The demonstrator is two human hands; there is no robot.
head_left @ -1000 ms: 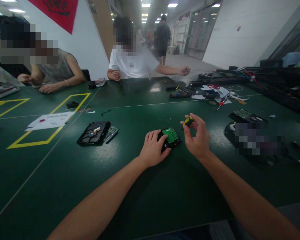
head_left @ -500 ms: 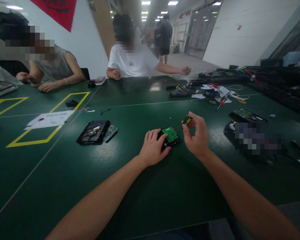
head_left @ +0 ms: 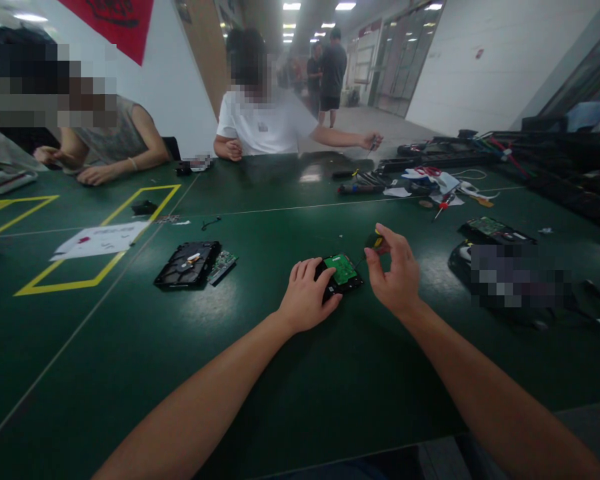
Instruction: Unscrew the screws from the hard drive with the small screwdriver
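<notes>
A black hard drive (head_left: 349, 285) with a green circuit board (head_left: 341, 268) facing up lies on the table in front of me. My left hand (head_left: 307, 293) grips its left side, with fingers over the top edge and thumb along the near side. A small black-and-yellow screwdriver (head_left: 375, 240) is pinched by the handle in my right hand (head_left: 394, 273). It leans, and its thin shaft runs down to the board's right edge; whether the tip sits in a screw is too small to tell.
At left are a black fan-like casing (head_left: 187, 263), a loose circuit board (head_left: 223, 267) and a paper sheet (head_left: 100, 240). Another board unit (head_left: 495, 230) and a dark, blurred-out object (head_left: 520, 277) lie right. Tools (head_left: 363, 189) lie farther back. Two people sit across the table.
The screwdriver's handle has turned between my right fingers, so its yellow marking shows differently. My left hand and the hard drive have stayed in place.
</notes>
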